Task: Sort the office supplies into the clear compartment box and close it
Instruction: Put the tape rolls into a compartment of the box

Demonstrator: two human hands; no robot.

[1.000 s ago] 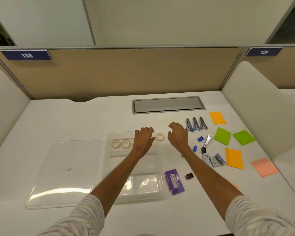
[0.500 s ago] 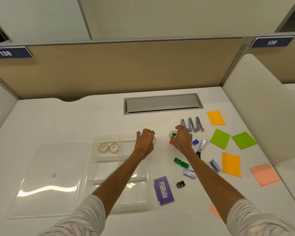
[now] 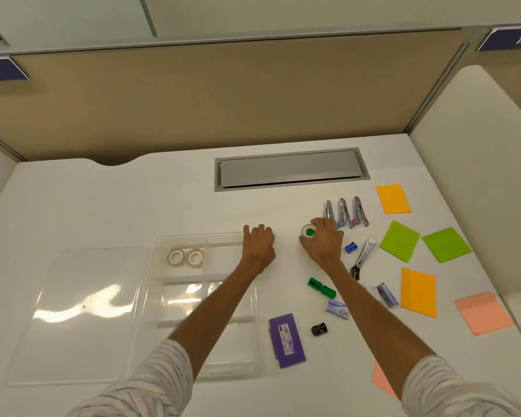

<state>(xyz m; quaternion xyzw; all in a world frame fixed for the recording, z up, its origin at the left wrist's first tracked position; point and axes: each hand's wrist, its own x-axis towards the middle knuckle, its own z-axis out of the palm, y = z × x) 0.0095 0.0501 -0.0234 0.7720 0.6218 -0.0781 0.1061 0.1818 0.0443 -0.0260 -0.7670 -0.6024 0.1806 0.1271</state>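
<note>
The clear compartment box (image 3: 158,299) lies open on the white desk, with two tape rolls (image 3: 184,257) in its far-left compartment. Its clear lid (image 3: 82,311) lies flat to the left. My left hand (image 3: 258,246) hovers at the box's far-right corner with its fingers curled over a tape roll, of which only a white sliver shows. My right hand (image 3: 324,243) grips another tape roll (image 3: 306,228) just right of the box. Something green (image 3: 309,233) shows through the hole of that roll.
Right of the box lie three staplers (image 3: 343,213), a blue sharpener (image 3: 350,247), a staple remover (image 3: 364,258), green sharpeners (image 3: 321,287), staple boxes (image 3: 337,308), a purple case (image 3: 286,340) and a black sharpener (image 3: 318,328). Sticky notes (image 3: 399,240) are spread along the right edge.
My left hand closed over the loose tape roll by the box. My right hand moved right and took hold of a second roll. My forearm moved off the green sharpeners.
</note>
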